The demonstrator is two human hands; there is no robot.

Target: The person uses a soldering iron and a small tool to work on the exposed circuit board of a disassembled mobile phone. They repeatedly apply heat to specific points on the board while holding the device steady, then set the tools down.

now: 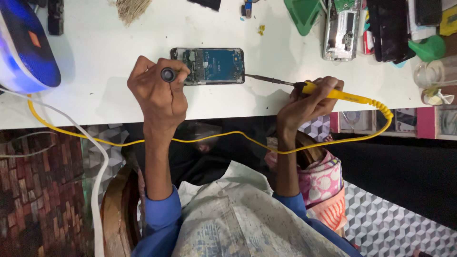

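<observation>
White desk (pixel 119 52) carries an opened phone (pixel 209 65); at its nine o'clock the left hand (pixel 159 95) is clenched round a screwdriver (pixel 168 74), while at three o'clock a yellow soldering iron (pixel 328 93) is gripped by the right hand (pixel 304 104), tip aimed at the board.

Pretty bright up top: the white table (pixel 95 52) is lit hard from above and nearly blown out toward its far edge. A blue-lit gadget (pixel 21 47) at the table's left end throws a bluish glow beside it. Soft shadows sit under the left hand (pixel 159 95) and right hand (pixel 304 102), reaching toward the near edge. Below that edge it goes dim and a bit murky. Edges look slightly stretched, and the overall sharpness is mediocre.
</observation>
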